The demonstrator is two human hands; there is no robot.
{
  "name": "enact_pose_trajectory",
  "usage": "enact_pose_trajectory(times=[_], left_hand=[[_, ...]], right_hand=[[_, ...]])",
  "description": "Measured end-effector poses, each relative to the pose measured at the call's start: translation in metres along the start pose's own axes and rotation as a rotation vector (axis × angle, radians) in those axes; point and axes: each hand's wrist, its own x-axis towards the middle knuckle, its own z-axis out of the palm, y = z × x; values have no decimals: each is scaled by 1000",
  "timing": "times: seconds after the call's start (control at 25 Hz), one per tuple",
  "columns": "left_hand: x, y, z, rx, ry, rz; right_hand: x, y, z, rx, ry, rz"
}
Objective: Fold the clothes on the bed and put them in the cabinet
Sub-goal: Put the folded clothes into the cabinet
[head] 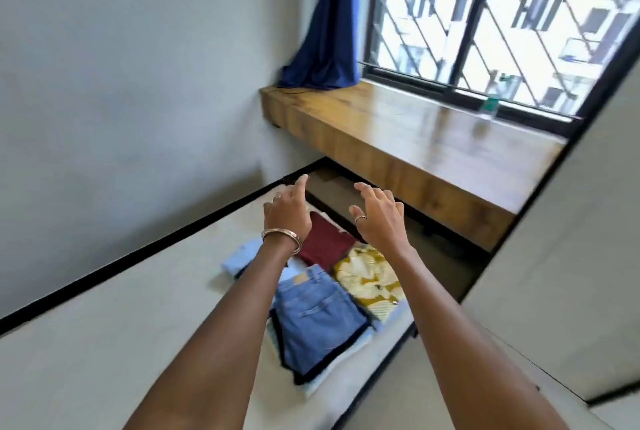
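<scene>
Two bare hands hover in the middle of the frame, and neither has a grip on anything: the left hand, with a metal bangle at its wrist, has its fingers loosely spread, and the right hand, a ring on one finger, is likewise wide and relaxed. Both hang above the clothes, apart from them.

Just below the hands, on the pale grey bed in the lower centre of the frame, the garments lie already folded into flat stacks. A dark red folded top sits nearest the fingers; beside it to the right is a yellow and white patterned folded garment; toward the bottom lie folded blue denim jeans on top of dark and pale pieces; a light blue folded cloth shows at the left, partly hidden by the forearm.

Further out, a wooden window ledge runs across the right, with a blue curtain and a barred window above it.

By my reading, the folding looks finished. What remains is carrying the stacks to the cabinet, which I cannot identify with certainty here.
</scene>
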Motion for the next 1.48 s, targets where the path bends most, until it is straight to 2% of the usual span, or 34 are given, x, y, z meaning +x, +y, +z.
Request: enact_pose_trajectory(times=[0.08,0.24,0.36,0.48,0.64,0.8,0.92,1.04,1.16,1.32,1.4,1.48], left_hand=[[26,60,38,-135,-51,36],[63,210,121,-483,-298,48],[43,326,164,-563,-448,210],[17,421,186,-636,-608,403],[-48,552,204,-581,-747,769],[-113,663,208,-612,-689,1149],[-173,735,209,-598,-633,1398],[-239,778,208,-513,-679,1548],[-299,834,227,-428,-728,1569],[-410,908,270,-230,-875,1540],[-453,930,288,-88,-974,1515],[-493,955,303,-7,-1025,1470]], right_hand=[[4,60,-24,16,31,74],[-4,203,-106,204,111,325],[-64,296,-167,267,191,554],[-129,348,-216,294,284,746],[-244,401,-286,198,558,1005],[-333,416,-353,87,795,1220],[-401,413,-389,-32,1036,1286],[-466,410,-412,-120,1187,1340],[-524,432,-442,-179,1224,1416],[-635,500,-466,-126,1227,1578],[-678,527,-463,-78,1143,1677],[-718,552,-470,15,984,1739]])
